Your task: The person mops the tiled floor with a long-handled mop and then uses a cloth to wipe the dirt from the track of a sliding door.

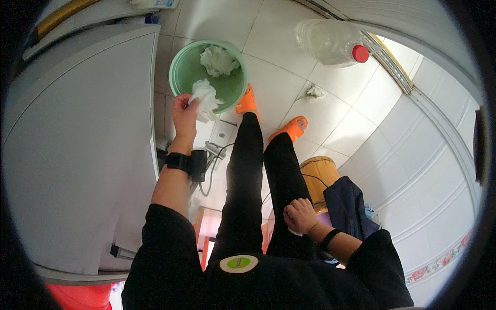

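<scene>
My left hand pinches a crumpled white tissue at the near-left rim of a green plastic bin. Another crumpled white wad lies inside the bin, towards its far side. Close to my right thigh, my right hand is curled, with a bit of something white showing under its palm; the hand hides most of it. On the floor tiles right of the bin lies a small whitish clump.
A large clear plastic jug with a red cap is on the floor near the door track. A grey-white cabinet fills the left side. By my right leg are a wooden barrel-like bucket and dark cloth.
</scene>
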The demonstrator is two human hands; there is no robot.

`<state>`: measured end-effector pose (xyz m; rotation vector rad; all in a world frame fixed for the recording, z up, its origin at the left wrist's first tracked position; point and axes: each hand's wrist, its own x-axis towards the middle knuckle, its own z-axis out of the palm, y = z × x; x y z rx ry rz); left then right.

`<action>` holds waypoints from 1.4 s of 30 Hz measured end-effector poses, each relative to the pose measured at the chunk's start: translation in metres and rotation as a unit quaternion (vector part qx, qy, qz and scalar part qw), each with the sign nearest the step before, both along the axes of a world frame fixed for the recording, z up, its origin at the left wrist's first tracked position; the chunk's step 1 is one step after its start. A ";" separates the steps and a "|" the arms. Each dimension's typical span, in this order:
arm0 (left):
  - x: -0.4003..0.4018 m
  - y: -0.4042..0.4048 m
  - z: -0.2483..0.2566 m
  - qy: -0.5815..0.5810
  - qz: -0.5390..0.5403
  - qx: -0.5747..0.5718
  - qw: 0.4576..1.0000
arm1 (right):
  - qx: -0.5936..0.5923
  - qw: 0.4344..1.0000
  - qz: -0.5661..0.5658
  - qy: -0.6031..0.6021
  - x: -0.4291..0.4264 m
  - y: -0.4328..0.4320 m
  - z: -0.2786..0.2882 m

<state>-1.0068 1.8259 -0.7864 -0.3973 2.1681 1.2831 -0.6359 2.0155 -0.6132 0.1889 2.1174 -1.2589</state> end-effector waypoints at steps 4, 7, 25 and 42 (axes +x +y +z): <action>0.013 -0.025 0.006 -0.100 0.217 0.143 0.960 | -0.001 1.000 -0.002 -0.010 -0.003 0.001 0.001; 0.019 -0.044 0.006 -0.147 0.240 0.112 0.953 | -0.004 1.000 -0.005 -0.006 -0.004 0.003 0.001; 0.063 -0.074 -0.026 -0.270 0.315 0.075 0.907 | -0.002 1.000 -0.018 0.013 -0.001 0.016 0.000; 0.123 0.007 0.195 -0.148 -0.812 -0.128 0.550 | 0.077 0.995 0.061 -0.003 0.008 -0.004 0.032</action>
